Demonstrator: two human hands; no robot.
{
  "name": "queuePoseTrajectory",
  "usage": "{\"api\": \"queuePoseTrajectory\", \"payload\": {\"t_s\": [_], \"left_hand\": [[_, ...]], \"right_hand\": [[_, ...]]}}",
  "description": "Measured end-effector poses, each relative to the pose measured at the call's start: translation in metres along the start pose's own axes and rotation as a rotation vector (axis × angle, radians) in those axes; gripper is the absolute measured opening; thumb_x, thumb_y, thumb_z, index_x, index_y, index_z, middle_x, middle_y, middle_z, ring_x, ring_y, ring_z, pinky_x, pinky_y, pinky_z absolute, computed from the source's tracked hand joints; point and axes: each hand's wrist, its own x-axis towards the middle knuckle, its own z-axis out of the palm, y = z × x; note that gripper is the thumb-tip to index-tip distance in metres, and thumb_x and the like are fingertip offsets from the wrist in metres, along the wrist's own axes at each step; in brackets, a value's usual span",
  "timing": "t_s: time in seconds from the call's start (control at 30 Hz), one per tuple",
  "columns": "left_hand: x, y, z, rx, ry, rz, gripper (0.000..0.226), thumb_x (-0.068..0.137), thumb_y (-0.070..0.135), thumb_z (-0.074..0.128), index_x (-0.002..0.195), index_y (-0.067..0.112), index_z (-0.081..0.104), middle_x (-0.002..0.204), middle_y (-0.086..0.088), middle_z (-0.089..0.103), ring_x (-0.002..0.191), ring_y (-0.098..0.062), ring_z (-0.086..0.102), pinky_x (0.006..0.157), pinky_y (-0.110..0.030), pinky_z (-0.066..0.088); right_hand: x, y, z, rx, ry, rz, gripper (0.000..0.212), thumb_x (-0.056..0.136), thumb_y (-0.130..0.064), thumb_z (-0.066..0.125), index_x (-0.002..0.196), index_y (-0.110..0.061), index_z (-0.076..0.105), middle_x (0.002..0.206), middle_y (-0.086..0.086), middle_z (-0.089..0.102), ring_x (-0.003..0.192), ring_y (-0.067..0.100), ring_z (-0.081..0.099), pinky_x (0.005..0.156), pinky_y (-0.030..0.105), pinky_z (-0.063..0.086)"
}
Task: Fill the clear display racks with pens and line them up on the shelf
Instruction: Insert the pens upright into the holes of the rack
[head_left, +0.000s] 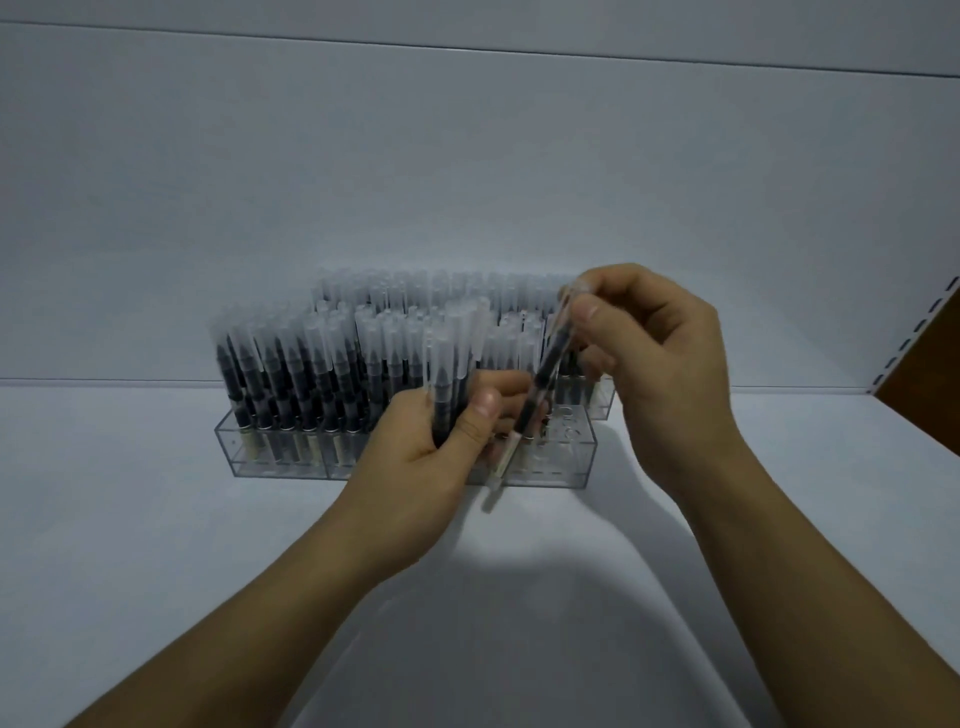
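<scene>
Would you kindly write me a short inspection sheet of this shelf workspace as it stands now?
Surface: white shelf, both racks standing on it.
Job's things: front rack filled at left, holes free at right; back rack looks full.
Clutter: nothing seen.
Hands: left hand grips a bundle of pens; right hand pinches a single pen, tilted.
Cables: nothing seen.
Surroundings: white back panel; slotted upright at right.
</scene>
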Motion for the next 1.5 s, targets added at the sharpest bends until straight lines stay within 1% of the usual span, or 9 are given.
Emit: {"api": "queuePoseTrajectory", "payload": {"t_s": [0.07,0.13,0.27,0.37,0.57,0.8,1.0,1.33,1.5], "left_hand": [[0.0,-0.007,-0.006,0.249,0.023,0.13,0.031,0.102,0.022,0.048,0.129,0.026,0.063,0.113,0.012,0.073,0.109,-0.005,0.067,0.094,-0.026,0.055],[0.001,-0.011,-0.01,0.556,-0.034,0.234,0.046,0.094,0.009,0.05,0.134,0.029,0.061,0.119,0.013,0.068,0.113,-0.004,0.062,0.095,-0.026,0.051],[0.0,-0.01,-0.004,0.856,-0.186,0.207,0.054,0.089,0.007,0.046,0.139,0.025,0.055,0.132,0.016,0.054,0.12,-0.003,0.047,0.101,-0.03,0.044],[-0.003,-0.007,0.002,0.994,-0.289,0.189,0.053,0.095,0.012,0.048,0.145,0.03,0.046,0.14,0.019,0.042,0.127,-0.002,0.033,0.107,-0.03,0.036],[-0.004,-0.005,0.003,1.054,-0.321,0.168,0.051,0.096,0.015,0.049,0.145,0.032,0.045,0.139,0.019,0.036,0.127,-0.006,0.03,0.104,-0.031,0.035],[-0.004,-0.008,0.001,1.061,-0.328,0.175,0.05,0.095,0.019,0.051,0.143,0.032,0.048,0.14,0.018,0.036,0.126,-0.007,0.031,0.102,-0.031,0.037],[-0.004,-0.009,0.0,1.069,-0.334,0.187,0.049,0.096,0.02,0.049,0.143,0.032,0.048,0.141,0.019,0.034,0.127,-0.007,0.03,0.102,-0.031,0.036],[-0.005,-0.009,0.0,1.057,-0.326,0.194,0.048,0.094,0.02,0.049,0.141,0.031,0.05,0.14,0.019,0.036,0.125,-0.006,0.032,0.099,-0.03,0.037],[-0.005,-0.008,0.0,1.055,-0.326,0.204,0.046,0.093,0.019,0.047,0.138,0.03,0.053,0.138,0.018,0.037,0.123,-0.007,0.034,0.098,-0.03,0.038]], "right_hand": [[0.004,-0.001,-0.006,0.032,0.109,0.024,0.005,0.086,-0.012,0.064,0.087,-0.013,0.069,0.078,-0.001,0.066,0.069,0.017,0.056,0.057,0.027,0.047],[0.008,0.0,-0.012,0.017,0.191,0.018,0.007,0.087,-0.011,0.063,0.089,-0.012,0.069,0.078,-0.002,0.066,0.069,0.019,0.058,0.057,0.031,0.05],[0.01,0.004,-0.019,-0.137,0.291,-0.061,0.013,0.091,-0.002,0.063,0.102,-0.007,0.067,0.079,0.016,0.061,0.067,0.04,0.056,0.058,0.045,0.056],[0.01,0.006,-0.02,-0.226,0.319,-0.115,0.013,0.095,-0.002,0.064,0.104,-0.011,0.065,0.086,0.016,0.064,0.07,0.029,0.064,0.063,0.05,0.059],[0.008,0.013,-0.019,-0.358,0.252,-0.197,0.015,0.097,-0.011,0.066,0.108,-0.02,0.061,0.095,-0.002,0.065,0.087,0.028,0.067,0.069,0.051,0.059],[0.006,0.015,-0.016,-0.372,0.172,-0.237,0.017,0.098,-0.008,0.066,0.108,-0.021,0.06,0.096,0.0,0.065,0.09,0.029,0.066,0.067,0.051,0.057],[0.004,0.019,-0.014,-0.423,0.108,-0.202,0.016,0.096,-0.009,0.068,0.105,-0.022,0.062,0.093,-0.006,0.066,0.086,0.021,0.066,0.067,0.049,0.057],[0.003,0.021,-0.015,-0.525,0.075,-0.17,0.012,0.093,-0.014,0.075,0.101,-0.02,0.071,0.093,-0.012,0.071,0.089,0.01,0.068,0.071,0.03,0.058],[0.003,0.024,-0.015,-0.535,0.064,-0.171,0.013,0.09,-0.012,0.078,0.099,-0.021,0.074,0.091,-0.009,0.073,0.085,0.011,0.069,0.072,0.034,0.059]]}}
